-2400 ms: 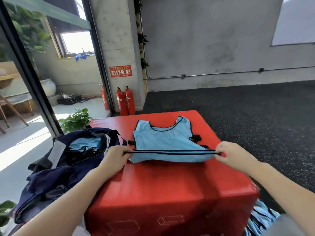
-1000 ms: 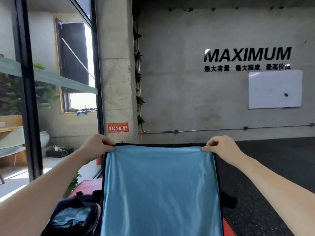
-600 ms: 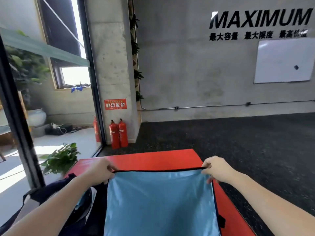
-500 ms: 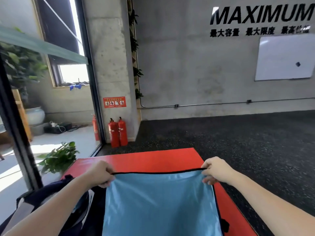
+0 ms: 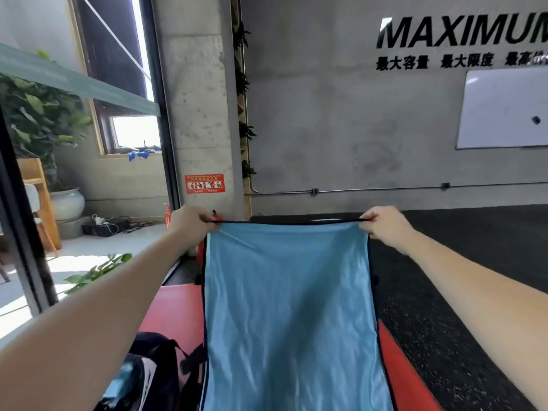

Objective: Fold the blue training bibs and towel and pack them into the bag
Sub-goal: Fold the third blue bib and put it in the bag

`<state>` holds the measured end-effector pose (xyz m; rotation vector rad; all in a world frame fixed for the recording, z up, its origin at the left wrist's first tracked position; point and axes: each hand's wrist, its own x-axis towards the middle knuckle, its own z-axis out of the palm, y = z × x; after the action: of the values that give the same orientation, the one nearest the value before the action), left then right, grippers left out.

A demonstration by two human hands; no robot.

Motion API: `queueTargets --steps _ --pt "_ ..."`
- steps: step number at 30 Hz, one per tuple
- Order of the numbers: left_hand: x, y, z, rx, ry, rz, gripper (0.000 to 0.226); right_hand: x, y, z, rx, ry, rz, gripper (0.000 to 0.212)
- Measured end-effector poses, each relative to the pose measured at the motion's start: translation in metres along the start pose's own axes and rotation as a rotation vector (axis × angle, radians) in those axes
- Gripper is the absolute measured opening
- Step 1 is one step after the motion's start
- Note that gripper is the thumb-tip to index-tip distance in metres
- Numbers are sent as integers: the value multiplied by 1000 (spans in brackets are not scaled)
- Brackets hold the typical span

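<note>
A light blue training bib (image 5: 290, 315) with black edging hangs in the air in front of me, stretched flat. My left hand (image 5: 191, 222) pinches its top left corner and my right hand (image 5: 385, 225) pinches its top right corner. The bib's lower part runs out of the frame at the bottom. Below it lies the red box top (image 5: 175, 310). The dark navy bag (image 5: 154, 372) sits open at the lower left, with something light blue inside it.
A concrete pillar (image 5: 195, 114) and grey wall stand ahead, with a whiteboard (image 5: 504, 108) at the right. A fire extinguisher (image 5: 167, 218) peeks out behind my left hand. Potted plants (image 5: 98, 271) stand at the left by the glass. Dark rubber floor (image 5: 474, 262) spreads to the right.
I have lifted the bib off the red box and hold it up by its edge. In the last half second both hands rose higher with it.
</note>
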<state>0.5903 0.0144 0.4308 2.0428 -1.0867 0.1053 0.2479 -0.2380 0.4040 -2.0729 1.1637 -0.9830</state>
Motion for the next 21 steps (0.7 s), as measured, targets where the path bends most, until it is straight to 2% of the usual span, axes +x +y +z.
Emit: queueTargets --steps 5,9,14,17,21 --pt "24 58 -65 -132 242 158 9 3 -76 -55 79 231 -249 6" --pt "2 76 -98 -209 340 235 10 -23 -104 -83 118 275 -352 8" --pt "-60 42 -92 -272 207 141 16 -86 -76 -71 142 173 -295 10" --pt "-118 6 -61 -119 171 119 13 -134 -29 -47 101 84 -245 9" --pt "-200 -49 -10 17 9 52 17 -208 38 -10 -80 -75 -131 18"
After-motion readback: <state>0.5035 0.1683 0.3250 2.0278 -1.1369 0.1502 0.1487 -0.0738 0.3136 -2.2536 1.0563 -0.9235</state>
